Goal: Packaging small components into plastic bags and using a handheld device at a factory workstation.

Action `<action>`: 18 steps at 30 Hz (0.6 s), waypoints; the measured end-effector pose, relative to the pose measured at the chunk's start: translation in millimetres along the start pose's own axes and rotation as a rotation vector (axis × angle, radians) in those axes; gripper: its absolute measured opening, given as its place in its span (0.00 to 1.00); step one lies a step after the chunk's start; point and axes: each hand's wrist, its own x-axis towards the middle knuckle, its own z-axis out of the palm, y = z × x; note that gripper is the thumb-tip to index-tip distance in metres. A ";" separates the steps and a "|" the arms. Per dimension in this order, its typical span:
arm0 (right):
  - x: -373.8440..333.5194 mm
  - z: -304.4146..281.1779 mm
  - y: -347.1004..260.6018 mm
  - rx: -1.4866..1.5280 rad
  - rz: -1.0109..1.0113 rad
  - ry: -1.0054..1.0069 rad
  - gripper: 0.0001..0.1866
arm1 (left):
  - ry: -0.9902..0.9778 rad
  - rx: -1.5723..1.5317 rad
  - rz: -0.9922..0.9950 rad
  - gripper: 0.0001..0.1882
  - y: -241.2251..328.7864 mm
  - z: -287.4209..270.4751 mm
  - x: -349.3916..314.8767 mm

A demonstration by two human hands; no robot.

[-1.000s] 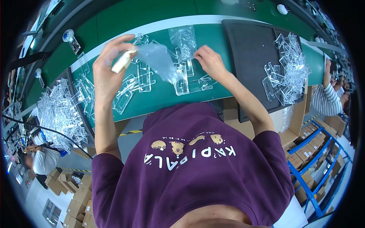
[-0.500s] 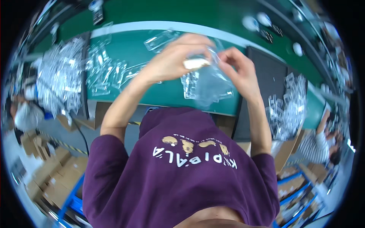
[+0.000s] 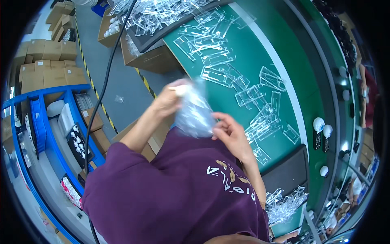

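Note:
A clear plastic bag (image 3: 194, 114), smeared by motion, hangs in front of my body at the near edge of the green table (image 3: 260, 61). My left hand (image 3: 167, 99) is closed at the bag's upper left, together with a small white object (image 3: 181, 90) too blurred to name. At the bag's lower right edge, my right hand (image 3: 230, 133) has its thumb and fingers pinched on the plastic. Several clear plastic trays (image 3: 219, 58) with cut-out shapes lie scattered on the table beyond both hands.
Dark trays heaped with clear plastic pieces (image 3: 162, 14) stand at the top and at the lower right (image 3: 286, 207). A black cable (image 3: 106, 77) hangs at the left, before a blue shelf (image 3: 61, 150) and cardboard boxes (image 3: 53, 51). White round devices (image 3: 318, 124) sit along the right.
My view and body have turned left, bringing the shelf and boxes in. The hands have carried the bag from over the table toward its near edge.

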 end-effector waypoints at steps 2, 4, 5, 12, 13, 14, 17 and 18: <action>9.6 1.8 2.6 0.010 0.018 0.015 0.15 | 0.362 -0.131 -0.014 0.09 -0.6 -138.4 4.1; 19.6 -1.2 8.9 0.070 0.047 0.096 0.14 | 0.949 -0.080 0.061 0.09 29.2 -244.1 24.0; 26.0 -3.8 12.9 0.080 0.048 0.127 0.14 | 1.115 0.159 0.323 0.09 54.0 -254.9 43.9; 57.6 -40.9 1.4 -0.065 -0.032 0.831 0.13 | 0.820 0.686 0.683 0.07 117.6 -316.0 276.7; 60.3 -52.6 0.1 -0.072 -0.062 0.936 0.12 | 0.724 0.729 0.648 0.07 105.7 -309.6 307.9; 60.4 -61.7 -2.2 -0.099 -0.079 1.038 0.13 | 0.634 0.769 0.623 0.07 95.4 -303.1 336.4; 54.1 -93.8 2.3 -0.311 -0.139 1.203 0.13 | 0.422 0.888 0.579 0.08 75.3 -294.2 383.5; 55.0 -105.7 3.8 -0.396 -0.111 1.220 0.13 | 0.371 0.928 0.577 0.08 74.0 -293.5 391.4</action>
